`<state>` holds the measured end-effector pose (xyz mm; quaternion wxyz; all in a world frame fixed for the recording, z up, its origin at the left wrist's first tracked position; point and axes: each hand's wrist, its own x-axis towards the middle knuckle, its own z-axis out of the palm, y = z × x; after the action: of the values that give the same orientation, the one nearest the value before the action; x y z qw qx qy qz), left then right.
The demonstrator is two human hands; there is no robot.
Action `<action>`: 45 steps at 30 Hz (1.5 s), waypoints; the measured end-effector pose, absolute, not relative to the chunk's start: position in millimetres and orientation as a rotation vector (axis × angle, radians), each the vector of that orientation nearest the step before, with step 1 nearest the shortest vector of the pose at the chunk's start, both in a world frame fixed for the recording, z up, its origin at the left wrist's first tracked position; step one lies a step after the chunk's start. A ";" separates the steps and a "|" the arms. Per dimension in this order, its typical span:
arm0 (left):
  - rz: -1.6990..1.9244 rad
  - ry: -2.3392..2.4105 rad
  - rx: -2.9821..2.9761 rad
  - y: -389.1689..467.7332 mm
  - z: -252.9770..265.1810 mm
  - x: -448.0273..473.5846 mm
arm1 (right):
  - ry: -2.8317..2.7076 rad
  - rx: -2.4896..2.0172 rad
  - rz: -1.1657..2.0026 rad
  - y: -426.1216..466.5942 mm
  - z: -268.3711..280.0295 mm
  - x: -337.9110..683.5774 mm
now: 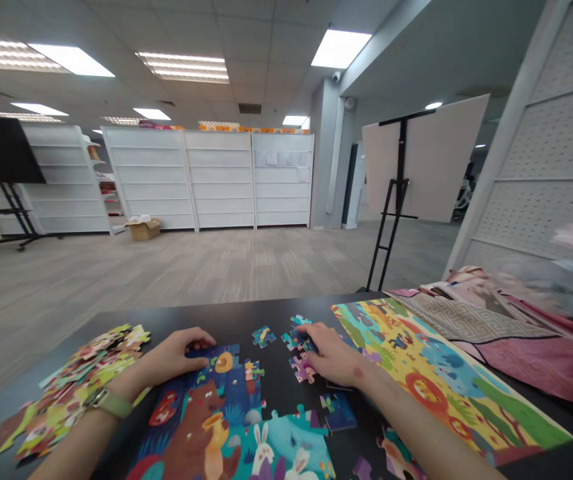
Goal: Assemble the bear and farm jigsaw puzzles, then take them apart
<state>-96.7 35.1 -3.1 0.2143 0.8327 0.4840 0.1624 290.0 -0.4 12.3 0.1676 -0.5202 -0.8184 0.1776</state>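
A partly joined jigsaw puzzle [191, 427] with a bear and rabbits on dark blue lies before me. My left hand [186, 353] rests at its upper left edge, thumb and curled fingers apart, with nothing seen between them. Over a group of loose pieces, my right hand [333, 355] has its index finger by a teal puzzle piece [290, 341] and its thumb at a purple puzzle piece [302, 368]. Its other fingers are partly hidden. Apart from both hands lies a blue puzzle piece [264, 336]. Another dark blue piece [339, 411] sits below my right wrist.
A heap of loose yellow-green pieces [86, 380] is at the left. On the right lies a bright animal picture sheet [431, 373], beside pink patterned cloth [526, 360]. Beyond the black table [246, 312] stand an easel board [431, 160], white shelves [219, 180] and a cardboard box [145, 230].
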 end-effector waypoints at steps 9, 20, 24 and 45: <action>0.455 1.329 2.319 35.4 -3.3 -96.6 | -2.236 -1.456 0.278 21.7 -4.3 297.2; 0.441 1.331 2.331 34.5 -0.9 -95.2 | -2.266 -1.442 0.336 14.4 -2.4 289.9; 0.447 1.328 2.316 34.3 -0.8 -94.9 | -2.222 -1.492 0.312 11.0 -1.1 282.3; 0.472 1.342 2.300 34.5 -3.5 -96.2 | -2.164 -1.427 0.431 20.7 -2.2 277.2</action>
<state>-96.2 34.5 -3.5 0.2171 0.8302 0.4843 0.1702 277.2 20.7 -2.2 0.2540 -0.5251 -0.7966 0.1585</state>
